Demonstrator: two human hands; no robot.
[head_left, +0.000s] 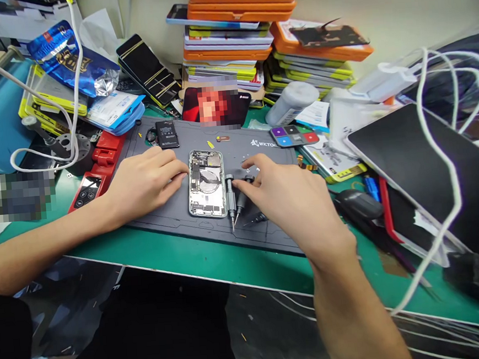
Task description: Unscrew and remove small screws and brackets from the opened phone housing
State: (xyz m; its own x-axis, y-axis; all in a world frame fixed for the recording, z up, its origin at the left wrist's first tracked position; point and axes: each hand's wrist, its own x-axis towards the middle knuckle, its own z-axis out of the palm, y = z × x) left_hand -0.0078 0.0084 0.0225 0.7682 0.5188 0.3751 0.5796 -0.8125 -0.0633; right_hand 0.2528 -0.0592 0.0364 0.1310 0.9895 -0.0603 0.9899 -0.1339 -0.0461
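Clock centred on opened phone (206,185). 6: bare strip of mat (202,226), passable low. 9: left hand (146,178) fills approach. 11: battery (167,135) lies across. 12: low yellow scrap (211,144); box stack (228,42) walls off beyond. 3–4: screwdrivers (230,194) obstruct, then right hand (294,197).

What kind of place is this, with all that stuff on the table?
It looks like a phone repair bench. An opened phone lies with its insides showing, small screwdrivers lie beside it, and a loose battery rests farther back on the dark mat.
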